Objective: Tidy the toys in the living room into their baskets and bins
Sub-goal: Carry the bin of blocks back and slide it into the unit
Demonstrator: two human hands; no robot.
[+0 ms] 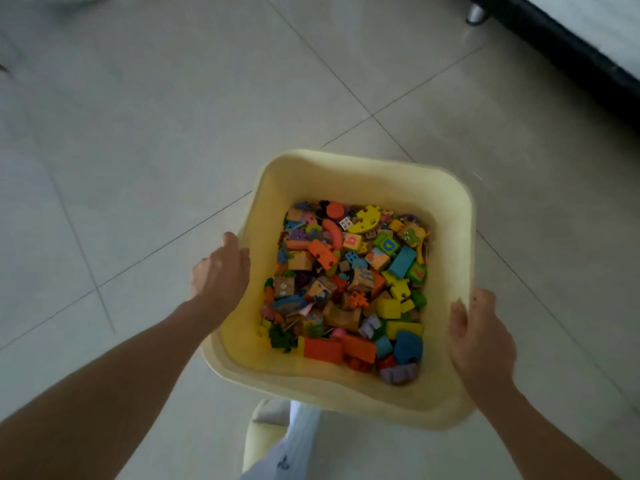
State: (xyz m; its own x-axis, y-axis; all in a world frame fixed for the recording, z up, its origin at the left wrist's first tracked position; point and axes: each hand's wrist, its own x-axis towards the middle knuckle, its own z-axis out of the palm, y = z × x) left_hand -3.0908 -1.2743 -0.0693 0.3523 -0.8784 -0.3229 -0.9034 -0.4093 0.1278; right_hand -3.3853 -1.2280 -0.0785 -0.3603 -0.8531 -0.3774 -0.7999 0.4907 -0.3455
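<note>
Gripping the pale yellow bin by its rim, left hand at nine o'clock, right hand at four, we carried jumbled bright toy blocks.

I cannot see the fingers of my left hand; they go under the rim of the pale yellow square plastic bin, and my right hand hides its fingertips the same way. The bin covers most of my legs; only a pale slipper and a strip of white trouser show below it. The heap of small coloured wooden and plastic blocks buries its lower layers. The dark furniture base at far right is cut off by the edge.
</note>
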